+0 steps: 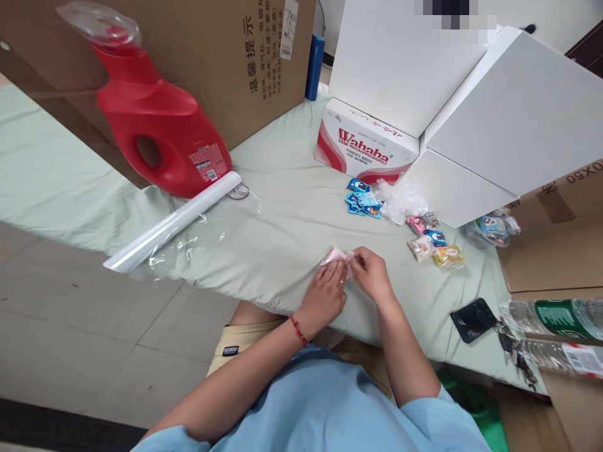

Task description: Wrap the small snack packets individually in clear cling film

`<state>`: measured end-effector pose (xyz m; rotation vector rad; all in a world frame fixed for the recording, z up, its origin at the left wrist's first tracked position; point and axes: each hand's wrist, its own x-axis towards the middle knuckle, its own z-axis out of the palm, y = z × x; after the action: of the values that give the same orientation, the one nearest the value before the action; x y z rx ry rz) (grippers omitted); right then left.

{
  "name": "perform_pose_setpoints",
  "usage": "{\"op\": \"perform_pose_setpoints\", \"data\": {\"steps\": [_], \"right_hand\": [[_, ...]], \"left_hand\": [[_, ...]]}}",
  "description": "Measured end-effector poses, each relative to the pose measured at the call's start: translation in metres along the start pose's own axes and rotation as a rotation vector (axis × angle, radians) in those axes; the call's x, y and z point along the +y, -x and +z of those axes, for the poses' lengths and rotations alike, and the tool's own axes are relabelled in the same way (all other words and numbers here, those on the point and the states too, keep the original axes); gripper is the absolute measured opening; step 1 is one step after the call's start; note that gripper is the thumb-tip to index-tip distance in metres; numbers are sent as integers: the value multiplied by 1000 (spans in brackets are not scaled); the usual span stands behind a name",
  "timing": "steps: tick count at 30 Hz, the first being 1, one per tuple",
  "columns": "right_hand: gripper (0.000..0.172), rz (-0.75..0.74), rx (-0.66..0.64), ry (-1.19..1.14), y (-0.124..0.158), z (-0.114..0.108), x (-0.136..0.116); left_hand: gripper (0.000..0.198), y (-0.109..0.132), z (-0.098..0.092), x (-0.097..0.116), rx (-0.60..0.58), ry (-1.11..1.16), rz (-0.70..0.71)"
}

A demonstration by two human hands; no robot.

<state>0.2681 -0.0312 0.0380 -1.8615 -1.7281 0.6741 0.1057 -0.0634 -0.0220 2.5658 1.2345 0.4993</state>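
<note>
Both my hands meet over a small pink and white packet in clear wrap (333,255) on the pale green cloth (282,220). My left hand (325,294), with a ring and a red wrist cord, presses its fingers on the packet. My right hand (371,273) pinches the packet's right end. To the right lie several small wrapped snacks (433,245), blue sachets (362,198) and crumpled clear film (400,204).
A red detergent jug (155,125) and a roll of clear film (174,220) lie at the left. A Wahaha carton (365,147), white boxes (494,119) and brown cardboard (226,56) stand behind. A black wallet (473,319), keys (511,348) and plastic bottles (556,317) sit at the right.
</note>
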Motion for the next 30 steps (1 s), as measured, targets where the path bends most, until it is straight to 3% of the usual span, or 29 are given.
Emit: {"op": "perform_pose_setpoints", "data": {"steps": [5,10,14,18,21,24,30], "right_hand": [[19,44,-61,442,-17,39,-36],[50,51,-42,574,-4,56,-47],[43,77,-28,587,0,58,-53],[22,90,-17,521,7,47,-51],[21,64,106,331,19,28,-27],[31,54,328,-15,32,-2,16],[61,352,695,-571,52,-75,124]], "left_hand": [[63,33,-8,-16,61,105,75],[45,53,-28,-45,333,171,40],[31,37,-36,-61,467,154,-22],[27,25,-29,-67,426,131,-5],[24,26,-21,-70,355,109,10],[24,29,-19,-71,339,95,13],[24,27,-20,-70,328,90,3]]}}
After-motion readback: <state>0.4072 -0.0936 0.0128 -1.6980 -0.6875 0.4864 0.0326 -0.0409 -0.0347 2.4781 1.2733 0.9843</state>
